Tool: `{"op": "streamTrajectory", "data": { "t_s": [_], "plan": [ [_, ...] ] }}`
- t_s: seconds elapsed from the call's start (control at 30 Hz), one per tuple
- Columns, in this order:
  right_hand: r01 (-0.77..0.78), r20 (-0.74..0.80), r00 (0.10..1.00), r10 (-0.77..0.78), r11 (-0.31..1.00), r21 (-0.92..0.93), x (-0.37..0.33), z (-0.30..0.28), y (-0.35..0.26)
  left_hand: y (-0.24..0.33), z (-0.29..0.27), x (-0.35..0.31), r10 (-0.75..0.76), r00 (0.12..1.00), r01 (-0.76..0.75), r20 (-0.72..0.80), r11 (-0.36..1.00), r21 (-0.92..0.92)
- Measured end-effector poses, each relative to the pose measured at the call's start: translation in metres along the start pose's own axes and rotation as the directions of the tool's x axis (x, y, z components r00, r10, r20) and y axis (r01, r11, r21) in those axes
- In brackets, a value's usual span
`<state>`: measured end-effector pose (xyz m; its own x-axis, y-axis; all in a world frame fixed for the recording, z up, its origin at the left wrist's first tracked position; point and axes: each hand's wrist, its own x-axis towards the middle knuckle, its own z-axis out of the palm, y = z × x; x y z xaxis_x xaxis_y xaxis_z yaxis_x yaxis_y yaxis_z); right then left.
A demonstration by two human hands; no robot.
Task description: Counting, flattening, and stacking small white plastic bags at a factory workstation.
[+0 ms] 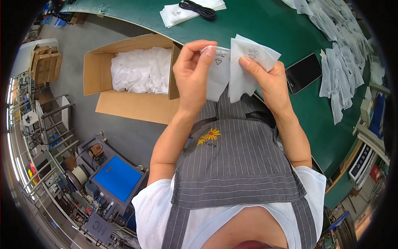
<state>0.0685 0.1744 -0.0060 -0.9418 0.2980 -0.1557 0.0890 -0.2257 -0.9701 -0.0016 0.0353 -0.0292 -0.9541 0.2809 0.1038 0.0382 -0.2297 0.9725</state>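
Observation:
My left hand pinches the top edge of a translucent white plastic bag between thumb and forefinger. Close beside it, my right hand grips a few more white bags, fanned slightly apart, with the thumb pressed on their front. Both lots hang in front of my apron, near the edge of the green table. Dark printed marks show on the bags. Whether the left bag is separate from those on the right cannot be made out.
An open cardboard box full of white bags stands left of my hands. A black phone lies on the table at right, beside heaped bags. Toward the far edge, a coiled black cable rests on flat white bags.

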Motion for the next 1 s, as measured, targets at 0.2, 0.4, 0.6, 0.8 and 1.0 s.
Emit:
{"op": "streamTrajectory", "data": {
  "t_s": [0.2,0.4,0.6,0.8,1.0],
  "plan": [
    [0.016,-0.026,0.999,-0.018,0.997,-0.073,0.000,-0.004,-0.001,-0.002,-0.001,-0.004,0.008,0.998,-0.006,-0.061,1.000,0.030],
    [-0.003,-0.015,1.000,0.002,0.999,-0.050,0.004,-0.014,0.004,-0.010,-0.011,-0.008,-0.121,0.989,0.107,0.090,0.983,0.147],
    [-0.029,0.131,0.991,0.028,1.000,0.003,0.004,0.000,0.008,-0.018,0.001,-0.009,0.130,0.991,-0.132,0.026,0.962,0.239],
    [-0.032,-0.087,0.996,0.030,0.999,-0.015,0.009,0.004,0.015,-0.024,0.009,-0.015,0.032,0.999,-0.032,0.023,0.999,0.006],
    [0.051,-0.132,0.991,-0.024,0.978,0.202,0.018,0.012,0.014,-0.041,-0.009,-0.027,0.179,0.983,-0.184,0.049,0.900,0.396]
  ]
}}
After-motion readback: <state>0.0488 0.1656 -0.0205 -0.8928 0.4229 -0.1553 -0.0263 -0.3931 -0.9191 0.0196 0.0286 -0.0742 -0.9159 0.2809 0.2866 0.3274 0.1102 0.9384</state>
